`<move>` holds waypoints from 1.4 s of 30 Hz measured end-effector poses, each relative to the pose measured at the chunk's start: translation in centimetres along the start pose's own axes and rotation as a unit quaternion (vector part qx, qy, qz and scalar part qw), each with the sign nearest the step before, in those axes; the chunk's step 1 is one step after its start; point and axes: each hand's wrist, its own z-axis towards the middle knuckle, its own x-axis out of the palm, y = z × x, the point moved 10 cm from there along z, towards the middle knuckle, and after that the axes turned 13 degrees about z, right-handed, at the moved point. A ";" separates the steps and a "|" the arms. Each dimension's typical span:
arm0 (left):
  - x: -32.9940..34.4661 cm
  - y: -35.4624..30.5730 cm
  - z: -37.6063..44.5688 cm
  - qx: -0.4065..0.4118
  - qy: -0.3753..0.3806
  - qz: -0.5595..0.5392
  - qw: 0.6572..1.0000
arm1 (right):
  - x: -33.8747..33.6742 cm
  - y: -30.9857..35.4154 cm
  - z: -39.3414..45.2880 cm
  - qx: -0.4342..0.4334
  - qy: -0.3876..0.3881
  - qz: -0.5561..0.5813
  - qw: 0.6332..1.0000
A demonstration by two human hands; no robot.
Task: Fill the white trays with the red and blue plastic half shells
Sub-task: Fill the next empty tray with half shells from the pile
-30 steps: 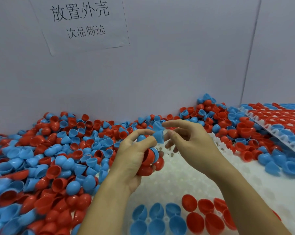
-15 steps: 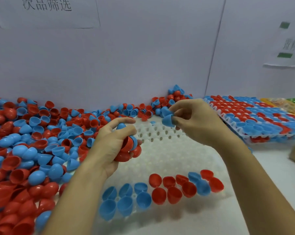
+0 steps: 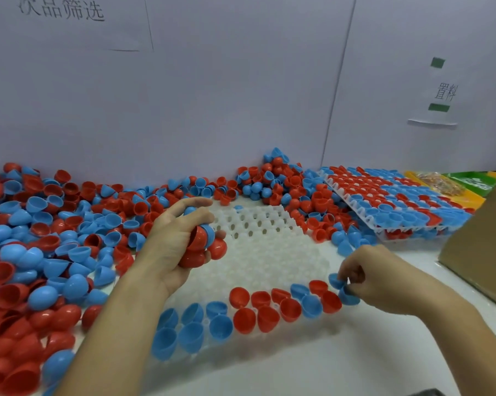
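Right hand (image 3: 383, 278) pinched a blue plastic half shell (image 3: 335, 280) at the white moulded plastic tray's (image 3: 263, 252) four o'clock corner; left hand (image 3: 178, 241) gripped a bunch of red and blue shells (image 3: 204, 244) at ten o'clock.

The loose half shells (image 3: 55, 252) on the left are red and blue, mixed with no order. The tray (image 3: 269, 252) is white, with blue shells then mostly red ones along its near edge. The filled tray (image 3: 398, 201) shows red and blue bands; the box (image 3: 480, 252) is brown.
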 end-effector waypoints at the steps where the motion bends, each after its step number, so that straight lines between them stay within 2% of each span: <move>1: -0.1 0.0 0.0 0.000 -0.001 0.001 1.000 | 0.7 0.0 0.1 0.003 0.010 -0.007 1.000; 10: -0.4 0.2 0.0 -0.009 -0.002 -0.022 1.000 | 0.0 0.5 0.0 -0.011 0.017 -0.035 0.999; 12: -0.4 0.2 0.0 -0.012 -0.004 -0.032 0.999 | -1.1 2.2 0.3 -0.042 -0.006 -0.027 0.999; 15: -0.3 0.1 -0.3 -0.020 -0.007 -0.063 0.998 | -2.3 7.7 1.1 -0.144 -0.035 0.026 0.989; 18: -0.4 -0.3 -0.7 -0.021 -0.004 -0.136 0.990 | -1.5 14.4 2.4 -0.231 -0.010 0.170 0.958; 20: -1.1 -0.7 -0.8 -0.019 -0.008 -0.197 0.980 | 0.3 18.3 3.3 -0.251 0.035 0.271 0.929; 24: -2.9 -1.0 -0.6 -0.011 -0.037 -0.275 0.961 | 3.6 22.8 4.1 -0.267 0.080 0.386 0.879; 27: -3.5 -0.7 -0.6 -0.017 -0.062 -0.287 0.956 | 4.8 22.8 4.6 -0.260 0.095 0.466 0.840; 33: -4.3 0.5 -0.5 -0.049 -0.134 -0.281 0.949 | 5.8 22.0 5.9 -0.225 0.119 0.527 0.811; 36: -5.0 1.1 -0.4 -0.061 -0.165 -0.276 0.945 | 5.9 21.5 6.3 -0.199 0.127 0.589 0.773; 40: -6.3 1.7 -0.3 -0.079 -0.190 -0.275 0.939 | 5.0 20.8 6.6 -0.194 0.095 0.656 0.724; 42: -5.8 1.9 -0.2 -0.106 -0.155 -0.238 0.953 | 4.5 20.9 6.5 -0.211 0.061 0.663 0.716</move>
